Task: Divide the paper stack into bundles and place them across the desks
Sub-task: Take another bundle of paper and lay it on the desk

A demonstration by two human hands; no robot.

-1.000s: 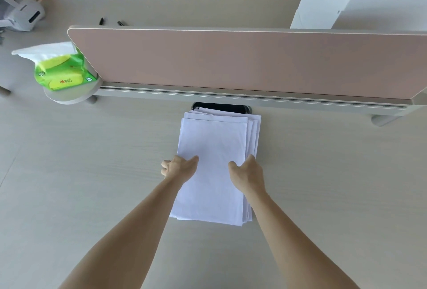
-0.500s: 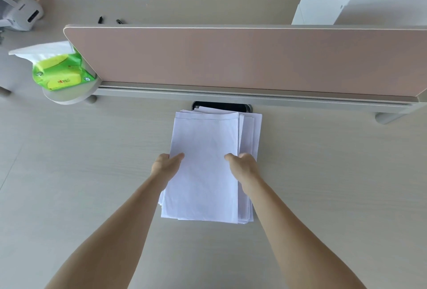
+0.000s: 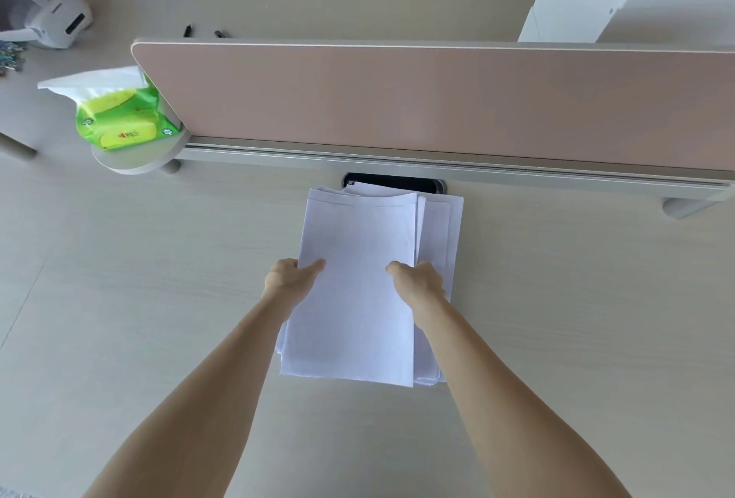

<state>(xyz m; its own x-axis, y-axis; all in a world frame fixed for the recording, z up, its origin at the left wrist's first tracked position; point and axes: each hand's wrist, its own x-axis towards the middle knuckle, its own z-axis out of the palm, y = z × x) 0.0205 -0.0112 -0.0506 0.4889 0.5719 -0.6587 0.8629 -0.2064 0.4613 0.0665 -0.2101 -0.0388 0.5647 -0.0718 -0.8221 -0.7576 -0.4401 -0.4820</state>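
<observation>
A bundle of white sheets [image 3: 354,298] is raised slightly off the rest of the paper stack [image 3: 439,235], which lies on the pale wooden desk [image 3: 139,298] just in front of the divider. My left hand [image 3: 288,279] grips the bundle's left edge with the thumb on top. My right hand [image 3: 417,282] grips its right edge the same way. The bundle sits shifted to the left, so the lower stack shows along the right side and at the far end.
A pink divider panel [image 3: 437,99] on a grey rail crosses the desk behind the stack, with a black cable slot [image 3: 393,181] under it. A green tissue pack [image 3: 119,115] sits on a round shelf at left. Beyond lie a second desk, two pens [image 3: 205,32] and a white device [image 3: 59,20].
Both hands closed on the top sheets and drew them leftward and slightly up from the stack, exposing more of the lower sheets on the right.
</observation>
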